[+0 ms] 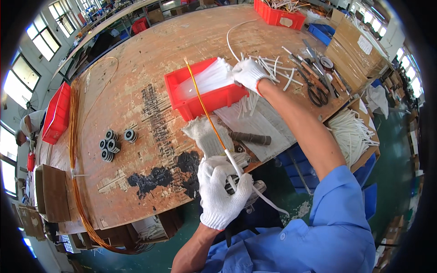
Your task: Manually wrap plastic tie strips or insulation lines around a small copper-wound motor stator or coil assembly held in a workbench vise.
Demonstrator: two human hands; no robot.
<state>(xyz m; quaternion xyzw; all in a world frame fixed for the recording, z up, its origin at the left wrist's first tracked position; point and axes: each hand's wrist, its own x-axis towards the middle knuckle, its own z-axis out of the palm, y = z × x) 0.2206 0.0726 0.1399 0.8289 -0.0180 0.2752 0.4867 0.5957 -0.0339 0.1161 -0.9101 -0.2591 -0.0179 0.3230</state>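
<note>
My left hand [223,193], in a white knit glove, is closed around a white tube [233,160] near the table's front edge. An amber wire bundle [200,93] runs out of the tube's upper end and slants up past the red bin. Below the hand a white tail [271,203] hangs over the edge. My right hand [249,75], gloved too, is closed at the far right corner of the red bin [193,107]. A thin white tube [228,38] curves away from its fingers. Clear plastic bags [205,84] lie in the bin.
Scissors [316,93] and other hand tools lie at right by a cardboard box [357,52]. Short white tubes [277,68] are scattered nearby. A dark rod [250,138] rests near the front edge. At left are several grey spools [109,145] and a long amber wire bundle [73,136].
</note>
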